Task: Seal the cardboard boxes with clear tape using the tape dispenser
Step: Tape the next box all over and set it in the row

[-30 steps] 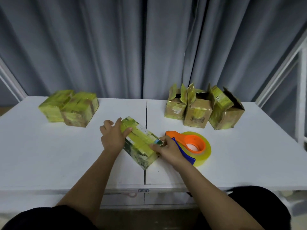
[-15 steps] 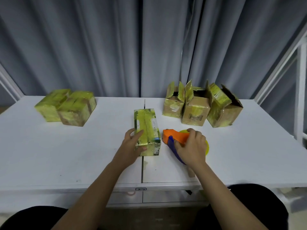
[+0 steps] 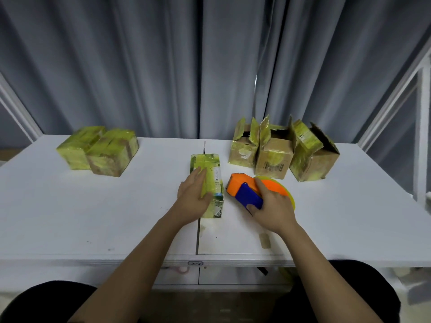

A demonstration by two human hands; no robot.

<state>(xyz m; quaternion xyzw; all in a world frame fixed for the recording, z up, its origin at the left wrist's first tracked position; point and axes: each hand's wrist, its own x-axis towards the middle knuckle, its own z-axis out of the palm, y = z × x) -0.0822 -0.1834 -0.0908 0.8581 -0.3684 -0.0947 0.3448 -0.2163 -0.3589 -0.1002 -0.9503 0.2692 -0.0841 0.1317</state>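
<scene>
A closed yellow-green cardboard box (image 3: 210,170) lies lengthwise in the middle of the white table (image 3: 70,210). My left hand (image 3: 194,197) rests flat on its top and near-left edge, fingers straight. Just to the right lies the orange and blue tape dispenser (image 3: 242,190) with its yellowish roll of clear tape (image 3: 290,198). My right hand (image 3: 271,206) grips the dispenser's blue handle and hides part of the roll.
Three cardboard boxes (image 3: 275,157) with raised flaps stand in a row at the back right. Two closed, taped boxes (image 3: 100,150) sit at the back left. A seam (image 3: 197,238) splits the table down the middle. Grey curtains hang behind; a white frame (image 3: 422,136) stands right.
The box has turned from a diagonal lie to straight along the seam. My right hand left the box and took hold of the dispenser. My left hand now lies flat on top.
</scene>
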